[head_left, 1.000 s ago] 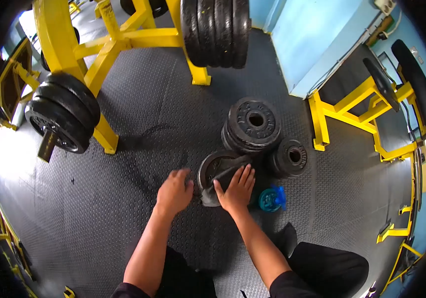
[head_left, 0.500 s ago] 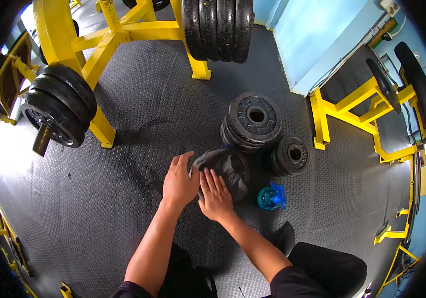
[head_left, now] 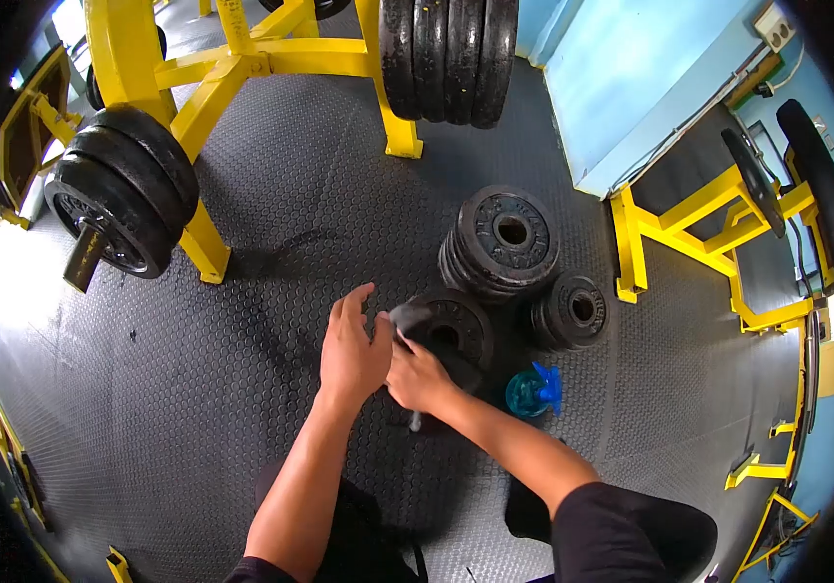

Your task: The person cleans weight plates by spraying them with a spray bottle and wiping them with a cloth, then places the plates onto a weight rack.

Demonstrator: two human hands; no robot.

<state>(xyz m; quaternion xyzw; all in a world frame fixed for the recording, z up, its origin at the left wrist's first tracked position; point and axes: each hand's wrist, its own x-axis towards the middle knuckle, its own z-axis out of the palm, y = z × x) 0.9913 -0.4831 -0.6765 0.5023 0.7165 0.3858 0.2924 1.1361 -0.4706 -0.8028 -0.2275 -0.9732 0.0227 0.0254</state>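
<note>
A dark weight plate (head_left: 473,325) sits on the floor in front of me, its centre hole uncovered. My right hand (head_left: 419,377) is closed on a grey cloth (head_left: 411,316) at the plate's near left side. Bits of the cloth stick out above and below the fingers, and the rest is hidden. Just left of it, my left hand (head_left: 354,355) is open, with fingers stretched and thumb apart, close to the plate's left edge. A blue-green spray bottle (head_left: 528,393) stands to the right of my right hand.
Behind the plate rises a stack of larger weight plates (head_left: 512,231), with a smaller stack (head_left: 577,311) at its right. A yellow rack (head_left: 213,92) carries black plates (head_left: 130,199) on its pegs. A yellow-framed bench (head_left: 694,219) stands by the blue wall (head_left: 630,83).
The cloth, spread over the plate before, is now bunched in my right hand at the left side, baring the plate's face. My right hand has curled up; the left stays nearly in place.
</note>
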